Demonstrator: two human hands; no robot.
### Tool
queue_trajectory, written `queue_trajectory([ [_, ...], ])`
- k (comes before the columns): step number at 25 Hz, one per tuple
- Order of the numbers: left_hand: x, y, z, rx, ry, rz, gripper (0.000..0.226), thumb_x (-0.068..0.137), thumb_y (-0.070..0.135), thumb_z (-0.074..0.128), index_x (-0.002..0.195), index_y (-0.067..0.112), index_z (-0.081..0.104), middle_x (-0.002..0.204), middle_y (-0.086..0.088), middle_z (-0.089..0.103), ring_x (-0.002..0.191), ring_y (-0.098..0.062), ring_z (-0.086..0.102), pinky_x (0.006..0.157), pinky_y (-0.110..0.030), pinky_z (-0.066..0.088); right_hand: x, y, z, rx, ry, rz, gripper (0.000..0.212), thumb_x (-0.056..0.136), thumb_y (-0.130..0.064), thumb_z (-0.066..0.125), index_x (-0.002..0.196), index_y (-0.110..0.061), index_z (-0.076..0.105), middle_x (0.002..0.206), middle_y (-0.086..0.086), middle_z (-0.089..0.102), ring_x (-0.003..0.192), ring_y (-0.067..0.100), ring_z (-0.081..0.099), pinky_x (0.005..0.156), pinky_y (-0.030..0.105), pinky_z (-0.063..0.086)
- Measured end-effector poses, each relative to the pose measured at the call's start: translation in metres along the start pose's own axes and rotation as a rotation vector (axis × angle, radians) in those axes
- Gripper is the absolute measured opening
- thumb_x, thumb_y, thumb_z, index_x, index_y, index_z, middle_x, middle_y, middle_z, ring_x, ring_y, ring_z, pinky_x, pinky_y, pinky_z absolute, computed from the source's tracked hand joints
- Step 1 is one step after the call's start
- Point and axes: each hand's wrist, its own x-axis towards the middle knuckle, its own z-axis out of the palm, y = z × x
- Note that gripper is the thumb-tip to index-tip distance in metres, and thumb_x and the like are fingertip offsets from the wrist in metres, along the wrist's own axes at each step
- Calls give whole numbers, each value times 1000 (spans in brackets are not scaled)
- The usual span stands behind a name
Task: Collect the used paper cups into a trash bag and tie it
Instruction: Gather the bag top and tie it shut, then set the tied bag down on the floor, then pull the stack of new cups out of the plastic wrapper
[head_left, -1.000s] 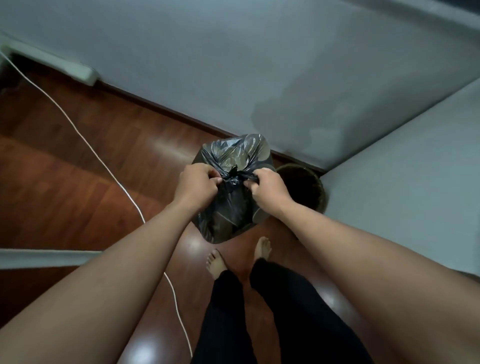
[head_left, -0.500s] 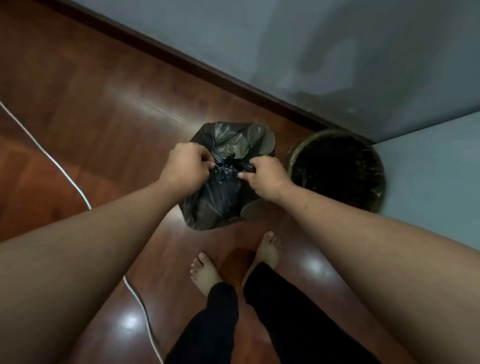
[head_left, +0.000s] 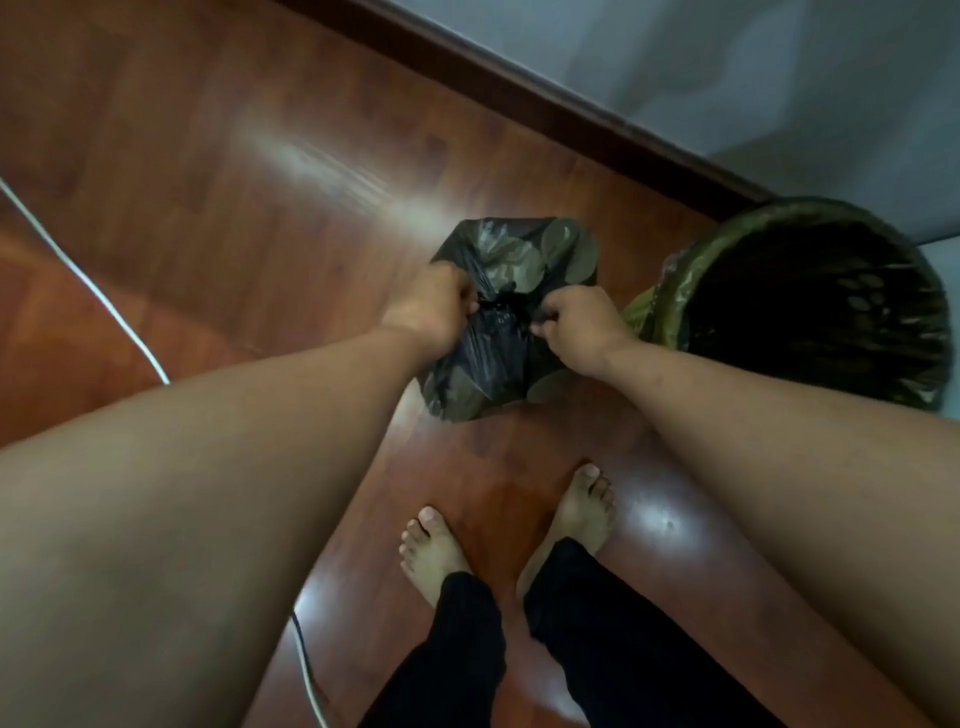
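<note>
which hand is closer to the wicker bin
Right. The right hand pinches the neck of the black trash bag just beside the wicker bin. The left hand grips the neck from the bag's far side, with the bag between it and the bin.

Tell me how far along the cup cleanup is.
Done: round cup shapes press against the black trash bag, so the cups look collected. In hand: the left hand and right hand pinch the bag's gathered top at a knot. Left: tightening and releasing it; whether the knot is finished cannot be told.
</note>
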Motion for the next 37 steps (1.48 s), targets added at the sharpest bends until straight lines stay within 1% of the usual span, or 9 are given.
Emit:
queue_trajectory([
  [6, -19, 0, -22, 0, -109, -23, 34, 102, 31, 44, 119, 10, 63, 121, -15, 64, 106, -36, 60, 85, -39, 50, -29, -14, -43, -152, 58, -95, 25, 94, -15, 56, 112, -5, 69, 118, 14, 66, 112, 33, 59, 96, 40, 49],
  [11, -98, 39, -84, -75, -125, -125, 42, 106, 30, 31, 124, 3, 59, 125, -21, 62, 114, -38, 57, 93, -43, 48, -101, -39, -94, -314, 30, -138, 31, 92, -23, 53, 118, -8, 61, 121, 12, 59, 118, 33, 54, 97, 39, 45],
  [15, -206, 111, -179, -126, -109, -116, 44, 107, 26, 30, 125, -3, 57, 131, -25, 59, 122, -39, 53, 99, -42, 44, -218, -75, -174, -350, 30, -138, 44, 93, -25, 50, 134, -8, 51, 143, 11, 49, 141, 28, 34, 114, 39, 32],
  [21, -323, 202, -325, 36, 13, 73, 41, 106, 30, 33, 121, 4, 61, 133, -22, 59, 122, -37, 54, 97, -38, 43, -391, -97, -320, -475, 225, -86, 55, 93, -27, 48, 143, -8, 39, 155, 9, 34, 149, 25, 20, 118, 40, 22],
  [25, -377, 286, -374, 111, 75, 264, 40, 106, 31, 33, 119, 5, 60, 130, -19, 61, 119, -37, 54, 96, -40, 43, -492, -90, -382, -482, 395, 18, 60, 92, -32, 54, 144, -6, 38, 155, 12, 32, 149, 25, 19, 119, 40, 20],
  [29, -414, 368, -395, 184, 168, 442, 38, 105, 34, 35, 110, 7, 62, 123, -20, 64, 118, -38, 56, 92, -37, 44, -580, -53, -416, -390, 572, 124, 57, 90, -27, 53, 141, -5, 41, 154, 14, 34, 148, 25, 21, 119, 39, 20],
  [32, -445, 435, -394, 227, 209, 574, 40, 105, 33, 35, 118, 6, 62, 127, -22, 63, 118, -39, 56, 96, -40, 44, -650, -2, -420, -286, 661, 214, 49, 88, -14, 43, 135, -5, 44, 151, 12, 37, 148, 25, 20, 118, 39, 21],
  [35, -475, 506, -374, 249, 166, 709, 34, 104, 30, 33, 87, 12, 56, 105, -17, 66, 98, -37, 59, 80, -37, 42, -712, 60, -415, -224, 706, 318, 53, 90, -11, 40, 142, -5, 39, 153, 12, 35, 147, 26, 22, 118, 39, 21],
  [37, -487, 557, -354, 242, 162, 759, 37, 105, 30, 33, 96, 8, 61, 114, -16, 66, 101, -36, 57, 84, -38, 42, -744, 102, -416, -193, 751, 379, 54, 91, -12, 41, 145, -6, 38, 153, 12, 36, 144, 27, 26, 117, 40, 24],
])
